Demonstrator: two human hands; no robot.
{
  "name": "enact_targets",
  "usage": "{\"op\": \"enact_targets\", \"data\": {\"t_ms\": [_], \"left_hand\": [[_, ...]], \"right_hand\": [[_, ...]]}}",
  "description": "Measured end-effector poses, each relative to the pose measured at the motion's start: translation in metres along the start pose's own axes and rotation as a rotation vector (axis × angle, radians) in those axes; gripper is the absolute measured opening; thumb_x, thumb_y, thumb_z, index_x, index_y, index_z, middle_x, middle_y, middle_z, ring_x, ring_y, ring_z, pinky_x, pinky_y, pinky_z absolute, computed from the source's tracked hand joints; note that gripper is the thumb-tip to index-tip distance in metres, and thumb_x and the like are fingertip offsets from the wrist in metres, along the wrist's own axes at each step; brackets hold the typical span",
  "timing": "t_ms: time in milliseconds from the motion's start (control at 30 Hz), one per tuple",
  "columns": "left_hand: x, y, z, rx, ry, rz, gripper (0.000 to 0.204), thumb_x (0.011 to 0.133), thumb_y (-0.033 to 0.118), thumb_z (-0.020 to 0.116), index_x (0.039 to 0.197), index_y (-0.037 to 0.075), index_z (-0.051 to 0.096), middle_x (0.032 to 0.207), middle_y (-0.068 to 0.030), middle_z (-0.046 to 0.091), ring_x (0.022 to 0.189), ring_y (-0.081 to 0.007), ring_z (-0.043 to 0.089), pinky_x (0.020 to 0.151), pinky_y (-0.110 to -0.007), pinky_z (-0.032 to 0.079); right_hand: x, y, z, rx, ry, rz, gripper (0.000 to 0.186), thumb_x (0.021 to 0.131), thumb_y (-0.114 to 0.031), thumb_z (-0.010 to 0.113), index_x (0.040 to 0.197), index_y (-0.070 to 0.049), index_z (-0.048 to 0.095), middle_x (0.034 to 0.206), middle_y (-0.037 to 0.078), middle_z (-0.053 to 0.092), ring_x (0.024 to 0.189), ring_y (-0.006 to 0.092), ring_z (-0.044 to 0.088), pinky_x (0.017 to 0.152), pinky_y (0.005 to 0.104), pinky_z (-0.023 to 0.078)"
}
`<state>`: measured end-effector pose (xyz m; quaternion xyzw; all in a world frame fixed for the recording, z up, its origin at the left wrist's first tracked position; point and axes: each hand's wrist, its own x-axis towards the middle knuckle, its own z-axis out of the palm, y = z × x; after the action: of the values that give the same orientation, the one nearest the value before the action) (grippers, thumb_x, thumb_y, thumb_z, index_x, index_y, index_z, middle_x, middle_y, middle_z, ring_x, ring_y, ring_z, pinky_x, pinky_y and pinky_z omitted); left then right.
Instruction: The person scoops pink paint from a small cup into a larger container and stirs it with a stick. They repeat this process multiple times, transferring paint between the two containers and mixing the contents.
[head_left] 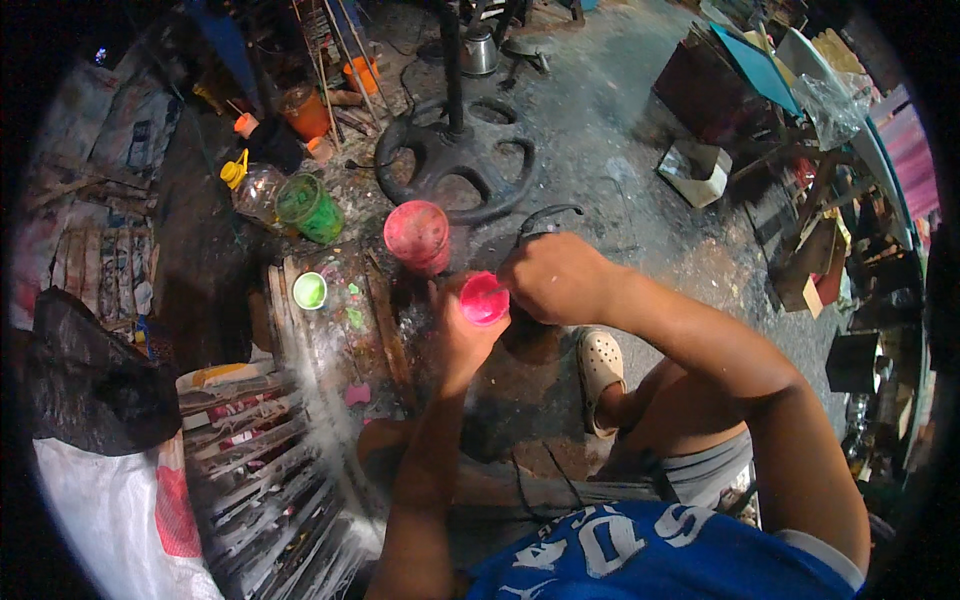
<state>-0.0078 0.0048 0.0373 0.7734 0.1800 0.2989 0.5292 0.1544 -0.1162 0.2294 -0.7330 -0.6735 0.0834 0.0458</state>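
My left hand (468, 340) is wrapped round a small cup of bright pink liquid (484, 303). Over the cup's right rim, my right hand (558, 279) is closed in a fist. A thin greyish tool seems to run from its fingers into the pink; its kind cannot be made out. Just beyond my left hand stands a larger pink-stained tumbler (416, 232). To the left, a small white cup with light green liquid (311, 291) rests on a worn wooden surface with green and pink splashes.
A green-stained clear container (309, 209) and a yellow-capped plastic jug (256, 190) stand at the left. Ahead is a dark wheel-shaped metal base (455, 160) with an upright pole. An open box (694, 172) lies farther right. Wooden slats (270, 470) spread at lower left.
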Motion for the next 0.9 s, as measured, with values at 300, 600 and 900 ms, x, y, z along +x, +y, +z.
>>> {"op": "enact_targets", "data": {"t_ms": [300, 600, 900], "left_hand": [[-0.002, -0.011, 0.007, -0.063, -0.033, 0.026, 0.067, 0.075, 0.009, 0.098, 0.133, 0.009, 0.066, 0.126, -0.0118, 0.074, 0.123, -0.0348, 0.071, 0.128, -0.059, 0.038], [-0.004, -0.022, 0.014, -0.154, 0.009, 0.015, 0.067, 0.076, 0.005, 0.098, 0.135, 0.006, 0.066, 0.13, -0.0139, 0.069, 0.123, -0.0326, 0.069, 0.105, -0.046, 0.057], [-0.005, -0.012, 0.014, -0.068, -0.005, 0.078, 0.069, 0.076, 0.007, 0.098, 0.136, 0.009, 0.065, 0.131, -0.0153, 0.069, 0.123, -0.0348, 0.069, 0.107, -0.047, 0.056]], "right_hand": [[-0.002, 0.003, -0.014, -0.17, 0.012, -0.117, 0.012, 0.085, -0.021, 0.078, 0.078, -0.011, 0.078, 0.082, 0.017, 0.078, 0.081, 0.0398, 0.079, 0.068, 0.0512, 0.061], [-0.005, -0.006, -0.015, -0.13, -0.057, -0.02, 0.013, 0.084, -0.021, 0.08, 0.083, -0.008, 0.079, 0.084, 0.02, 0.078, 0.086, 0.0421, 0.079, 0.071, 0.0541, 0.063], [-0.006, -0.008, -0.018, -0.116, -0.195, 0.162, 0.014, 0.083, -0.019, 0.08, 0.086, -0.006, 0.079, 0.087, 0.022, 0.079, 0.086, 0.0428, 0.081, 0.071, 0.0531, 0.064]]}}
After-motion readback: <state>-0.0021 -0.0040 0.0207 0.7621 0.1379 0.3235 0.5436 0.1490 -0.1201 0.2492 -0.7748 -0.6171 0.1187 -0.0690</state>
